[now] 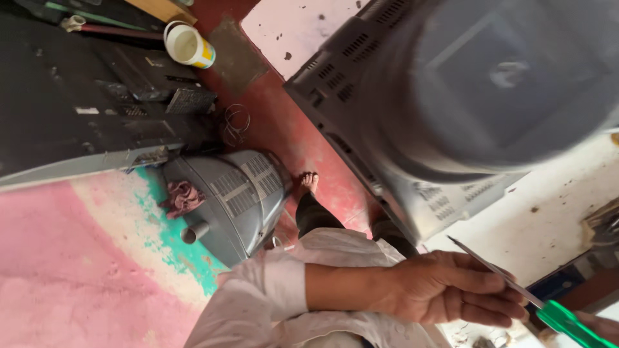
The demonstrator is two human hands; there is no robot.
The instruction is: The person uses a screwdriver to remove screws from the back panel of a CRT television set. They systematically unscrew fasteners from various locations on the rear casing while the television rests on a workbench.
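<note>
Red-painted floor runs through the middle of the view, with a pink and teal patch at near left. At far left I note a white and yellow cup lying on its side on a dark bench. Below it stands a small grey set casing with a pink rag draped on top, likely parked there out of the way.

Centre: a bare foot on the floor, white sleeve near the bottom edge. Large grey television back fills far right, blurred, vent slots visible.

Left hand at near right, fingers extended and lying close together, resting along the shaft as if to steady it. Screwdriver: thin bright metal shaft, tip pointing up-left, translucent green handle at the bottom right corner. Right hand is only a sliver at the frame edge by the handle; I cannot tell its grip.
</note>
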